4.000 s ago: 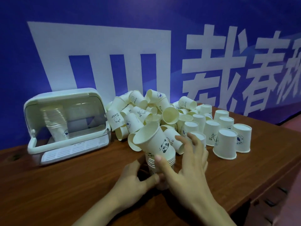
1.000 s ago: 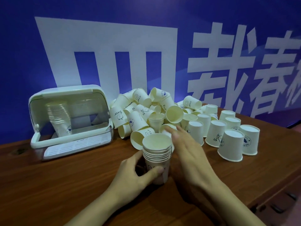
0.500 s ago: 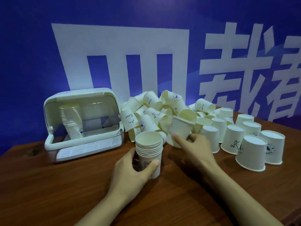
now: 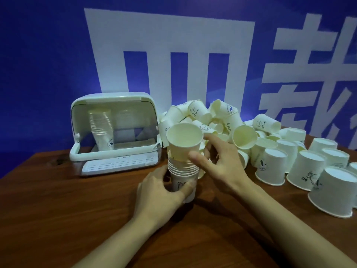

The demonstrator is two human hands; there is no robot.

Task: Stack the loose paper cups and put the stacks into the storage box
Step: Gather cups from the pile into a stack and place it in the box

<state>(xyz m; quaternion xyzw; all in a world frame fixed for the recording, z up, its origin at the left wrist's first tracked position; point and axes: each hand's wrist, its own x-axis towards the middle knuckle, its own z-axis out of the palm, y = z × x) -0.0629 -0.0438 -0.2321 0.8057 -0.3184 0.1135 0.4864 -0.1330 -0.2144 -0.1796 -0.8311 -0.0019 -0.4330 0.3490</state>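
A stack of several white paper cups [image 4: 181, 172] stands upright on the wooden table, and my left hand [image 4: 164, 192] grips its lower part. My right hand [image 4: 218, 161] holds a single cup [image 4: 183, 142] by its side, its base partly inside the top of the stack and tilted. Behind lies a pile of loose cups [image 4: 212, 120]. The white storage box [image 4: 114, 132] stands at the back left with its clear lid shut down over a cup stack [image 4: 101, 128] inside.
Several cups stand upside down in rows at the right [image 4: 301, 167], the nearest [image 4: 334, 192] close to my right forearm. The brown table [image 4: 58, 219] runs to a blue wall banner [image 4: 48, 55] behind.
My right hand has lifted a cup from the pile and brought it left onto the top of the stack. My left hand has kept its grip on the stack.
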